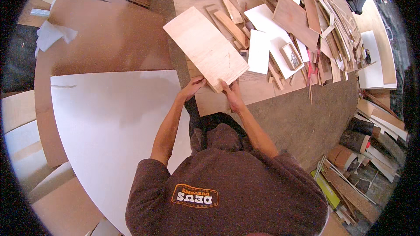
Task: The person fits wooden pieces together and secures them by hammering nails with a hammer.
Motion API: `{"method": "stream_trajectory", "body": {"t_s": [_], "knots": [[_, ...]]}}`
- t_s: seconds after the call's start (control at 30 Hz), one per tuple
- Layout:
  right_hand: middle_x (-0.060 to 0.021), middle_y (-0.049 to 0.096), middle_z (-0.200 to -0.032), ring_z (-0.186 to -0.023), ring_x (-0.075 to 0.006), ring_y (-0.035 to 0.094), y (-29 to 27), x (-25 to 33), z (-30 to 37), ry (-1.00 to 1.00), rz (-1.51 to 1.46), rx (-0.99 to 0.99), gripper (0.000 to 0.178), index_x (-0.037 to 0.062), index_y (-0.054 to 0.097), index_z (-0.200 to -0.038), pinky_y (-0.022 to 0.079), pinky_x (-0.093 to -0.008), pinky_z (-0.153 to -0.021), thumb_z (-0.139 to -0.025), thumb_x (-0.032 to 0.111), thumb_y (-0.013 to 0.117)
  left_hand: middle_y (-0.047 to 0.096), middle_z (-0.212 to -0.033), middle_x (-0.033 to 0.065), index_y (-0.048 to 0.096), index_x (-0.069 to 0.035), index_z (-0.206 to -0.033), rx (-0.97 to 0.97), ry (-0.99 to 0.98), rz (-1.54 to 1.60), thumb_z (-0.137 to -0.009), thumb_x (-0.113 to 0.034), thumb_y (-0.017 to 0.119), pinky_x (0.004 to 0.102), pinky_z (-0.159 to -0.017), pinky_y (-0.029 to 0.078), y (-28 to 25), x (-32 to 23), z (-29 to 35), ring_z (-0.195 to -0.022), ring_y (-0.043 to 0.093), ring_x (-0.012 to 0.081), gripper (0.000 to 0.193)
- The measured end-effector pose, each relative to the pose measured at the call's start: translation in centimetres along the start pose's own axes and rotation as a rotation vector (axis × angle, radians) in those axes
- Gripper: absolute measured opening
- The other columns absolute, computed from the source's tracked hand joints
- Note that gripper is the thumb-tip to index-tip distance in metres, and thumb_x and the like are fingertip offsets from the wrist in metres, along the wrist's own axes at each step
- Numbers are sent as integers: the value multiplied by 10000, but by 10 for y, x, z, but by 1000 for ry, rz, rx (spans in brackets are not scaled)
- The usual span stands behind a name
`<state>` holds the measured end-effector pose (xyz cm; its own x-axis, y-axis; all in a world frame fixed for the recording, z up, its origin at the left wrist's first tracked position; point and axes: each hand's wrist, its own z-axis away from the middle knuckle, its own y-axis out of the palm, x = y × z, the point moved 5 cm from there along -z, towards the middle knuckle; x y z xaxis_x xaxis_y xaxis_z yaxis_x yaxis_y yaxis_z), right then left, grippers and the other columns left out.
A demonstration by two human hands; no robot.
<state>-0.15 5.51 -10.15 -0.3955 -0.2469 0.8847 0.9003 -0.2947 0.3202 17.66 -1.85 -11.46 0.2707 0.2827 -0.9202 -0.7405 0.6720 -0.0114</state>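
Both bare forearms stretched forward, left hand [192, 88] and right hand [232, 97] close together, fingers [225, 86] curled in a grip.

Brown short-sleeved t-shirt [232, 192], orange-outlined oval logo patch with pale lettering at chest; dark grey-brown trousers [216, 137] just above the shirt; forearms bare.

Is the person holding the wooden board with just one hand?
No, both hands grip the plywood board at its near end: the left hand and the right hand.
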Motion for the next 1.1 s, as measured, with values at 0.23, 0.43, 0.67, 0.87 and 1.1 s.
{"method": "stream_trajectory", "body": {"t_s": [0.23,0.43,0.67,0.87,1.1], "knots": [[-92,425,-1436,-1283,-217,456,-1,1,1,41,28,34,717,77,185,-1504,441,-392,-1038,-965,227,633,632,-1206,14,593,-22,-1309,-36,-56,175,-999,-303,576,281,-1000,409,0,11,-5,-1121,534,122,419],[-80,445,-1415,-1260,-219,479,0,4,0,19,98,-11,693,96,202,-1495,458,-391,-1022,-967,229,631,594,-1321,81,531,-25,-1374,-23,-57,135,-954,-381,619,339,-1052,412,-3,21,-11,-1214,533,208,557],[-171,479,-1379,-1214,-280,539,1,6,1,-43,86,-13,664,-39,351,-1426,523,-400,-939,-929,259,676,612,-1261,99,558,26,-1301,-172,184,270,-948,-304,634,316,-1007,421,13,-14,12,-1158,551,200,489],[-83,487,-1361,-1225,-203,507,-6,-6,-4,-78,89,-40,555,22,355,-1421,485,-366,-988,-966,178,630,618,-1197,97,552,54,-1267,-507,90,403,-963,-306,629,299,-948,428,44,-35,2,-1084,555,159,477],[-85,509,-1359,-1225,-199,515,4,3,1,-51,104,-22,534,3,379,-1406,485,-381,-992,-969,183,626,621,-1146,156,553,67,-1232,-957,225,466,-974,-481,551,350,-935,433,26,-19,-20,-1064,571,243,605]]}}
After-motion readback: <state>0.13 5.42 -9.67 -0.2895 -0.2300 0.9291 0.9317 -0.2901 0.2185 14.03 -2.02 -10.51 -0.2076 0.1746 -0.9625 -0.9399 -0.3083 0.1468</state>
